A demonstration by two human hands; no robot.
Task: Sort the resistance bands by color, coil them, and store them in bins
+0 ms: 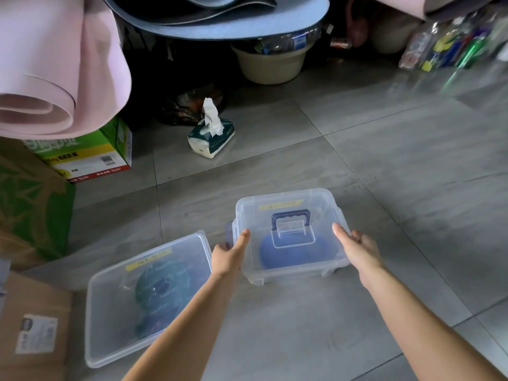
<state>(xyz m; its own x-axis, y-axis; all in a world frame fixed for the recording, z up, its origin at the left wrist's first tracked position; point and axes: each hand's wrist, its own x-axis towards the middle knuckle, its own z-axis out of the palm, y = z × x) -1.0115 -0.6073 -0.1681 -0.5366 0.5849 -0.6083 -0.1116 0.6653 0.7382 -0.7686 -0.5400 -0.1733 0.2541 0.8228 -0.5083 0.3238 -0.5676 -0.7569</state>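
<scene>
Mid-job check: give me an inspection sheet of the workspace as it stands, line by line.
Surface: grey tiled floor; the flat bin lies on it.
Job's things: handled bin, lid on, blue band coiled inside; flat bin, lid on, dark green band inside.
Clutter: tissue pack; green carton; cardboard box.
Grips: left hand and right hand hold the handled bin by its sides, thumbs on the lid.
Cables: nothing seen.
Surroundings: pink rolled mat, blue mat, beige basin, bagged bottles.
</scene>
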